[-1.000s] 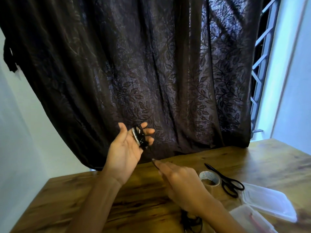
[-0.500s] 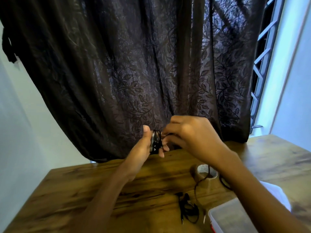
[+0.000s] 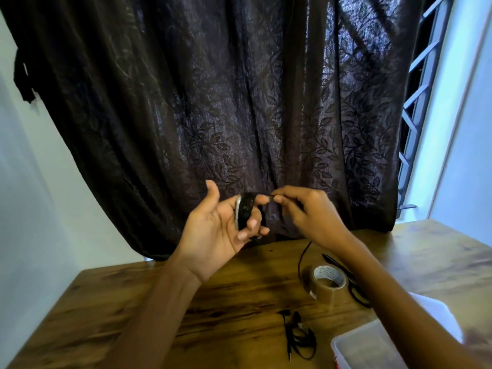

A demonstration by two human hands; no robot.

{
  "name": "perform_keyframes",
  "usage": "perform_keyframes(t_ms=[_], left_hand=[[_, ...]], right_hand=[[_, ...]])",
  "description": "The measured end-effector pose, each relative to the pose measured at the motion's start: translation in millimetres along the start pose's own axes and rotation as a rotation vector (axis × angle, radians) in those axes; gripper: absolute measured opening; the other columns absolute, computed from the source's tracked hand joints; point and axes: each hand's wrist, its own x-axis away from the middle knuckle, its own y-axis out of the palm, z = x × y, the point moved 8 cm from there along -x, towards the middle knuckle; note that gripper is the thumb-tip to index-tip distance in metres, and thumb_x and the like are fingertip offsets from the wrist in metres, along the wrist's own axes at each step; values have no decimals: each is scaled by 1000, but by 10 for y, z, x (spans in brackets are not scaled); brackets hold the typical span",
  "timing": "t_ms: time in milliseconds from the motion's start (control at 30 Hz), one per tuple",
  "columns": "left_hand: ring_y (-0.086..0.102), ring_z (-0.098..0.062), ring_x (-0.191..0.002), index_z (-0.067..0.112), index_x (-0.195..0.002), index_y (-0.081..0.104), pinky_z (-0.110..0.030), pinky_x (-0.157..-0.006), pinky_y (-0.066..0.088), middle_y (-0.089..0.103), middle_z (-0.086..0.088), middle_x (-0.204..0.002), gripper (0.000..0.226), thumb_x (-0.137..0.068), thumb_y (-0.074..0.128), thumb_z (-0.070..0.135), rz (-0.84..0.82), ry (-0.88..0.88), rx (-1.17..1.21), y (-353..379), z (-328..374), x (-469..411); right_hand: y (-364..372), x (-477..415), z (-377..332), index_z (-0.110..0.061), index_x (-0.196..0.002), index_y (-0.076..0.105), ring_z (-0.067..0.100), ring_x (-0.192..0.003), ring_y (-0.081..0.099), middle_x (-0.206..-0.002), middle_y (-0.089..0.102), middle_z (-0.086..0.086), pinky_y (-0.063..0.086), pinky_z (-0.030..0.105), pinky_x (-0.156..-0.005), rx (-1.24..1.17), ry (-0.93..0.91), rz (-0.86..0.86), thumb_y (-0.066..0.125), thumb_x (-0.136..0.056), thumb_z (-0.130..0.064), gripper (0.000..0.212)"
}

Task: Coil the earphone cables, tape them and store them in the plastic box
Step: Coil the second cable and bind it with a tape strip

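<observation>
The right hand [image 3: 311, 213] has its grip pinched on the free end of the earphone cable [image 3: 246, 209]. The cable is looped round the curled fingers [image 3: 251, 224] of the left hand [image 3: 215, 233], above the counter [image 3: 133, 315]. It looks light, thin and springy, so it is probably best pinched across all loops. 1 more earphone set [image 3: 299, 339], the tape roll [image 3: 328, 283] and the plastic box [image 3: 367, 350] lie below.

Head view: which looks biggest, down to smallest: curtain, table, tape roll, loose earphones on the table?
Largest to smallest:
1. curtain
2. table
3. tape roll and loose earphones: they look about alike, so I leave them unranked.
</observation>
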Motion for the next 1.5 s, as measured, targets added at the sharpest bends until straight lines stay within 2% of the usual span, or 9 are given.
perform_keyframes(t_ms=[200,367,567,667,800,933,1133,1267,1500], left_hand=[[50,-12,-55,0,-111,55,-31,-80,52,58,-3,-70,73,-93,13,57,123,157,144,-185,160,-55],[64,-18,-79,4,-115,51,-33,-88,46,69,-7,-89,68,-92,16,57,250,205,85,-376,186,-18],[62,-19,-103,4,-135,34,-32,-95,40,63,-11,-113,69,-93,9,52,408,202,-205,-581,218,69],[60,-19,-89,1,-137,29,-31,-99,39,59,-15,-103,67,-95,0,44,416,151,-329,-549,181,71],[56,-15,-61,-11,-134,29,-19,-60,46,51,-23,-82,72,-95,-7,38,211,70,-432,-253,45,126],[56,-8,-46,4,-99,57,-19,-53,49,62,-18,-70,95,-58,25,84,134,-22,-516,-63,-61,44],[45,-10,-42,2,-94,60,-22,-50,45,62,-11,-63,76,-79,13,60,37,-51,-401,-65,-119,47],[42,-9,-39,3,-89,61,-19,-44,40,61,-9,-59,68,-82,21,57,72,36,-297,-117,36,53],[39,-7,-37,2,-86,60,-17,-40,37,59,-7,-56,64,-90,21,52,193,128,-165,-303,131,60]], right_hand=[[458,306,-3,-29,-130,51,25,-84,63,-99,70,6,44,30,-64,54,42,-115,44,-96,-21,36],[716,515,-145,-32,-140,33,16,-101,61,-119,62,-6,49,31,-77,146,-63,-232,43,-95,-18,49],[446,506,-546,-19,-106,67,18,-65,66,-81,69,-2,48,25,-46,341,-325,-105,62,-85,-23,23],[226,410,-758,-17,-91,72,18,-63,66,-74,67,-3,50,27,-43,345,-404,-25,64,-82,-25,14],[6,244,-993,-19,-80,73,17,-62,64,-68,65,-3,47,25,-44,394,-506,16,63,-81,-28,14],[-115,24,-1089,-18,-77,75,20,-65,65,-68,68,-1,50,31,-47,371,-558,-6,67,-76,-26,11],[-153,-285,-722,-20,-85,76,9,-74,62,-78,68,-7,51,38,-65,18,-311,-65,69,-78,-28,12],[-57,-276,-428,-17,-88,74,-1,-80,64,-82,66,-17,52,21,-74,-180,-185,-37,67,-81,-23,12],[232,-16,-118,-12,-99,71,4,-66,61,-74,64,-13,45,11,-59,-279,-24,68,61,-87,-13,15]])
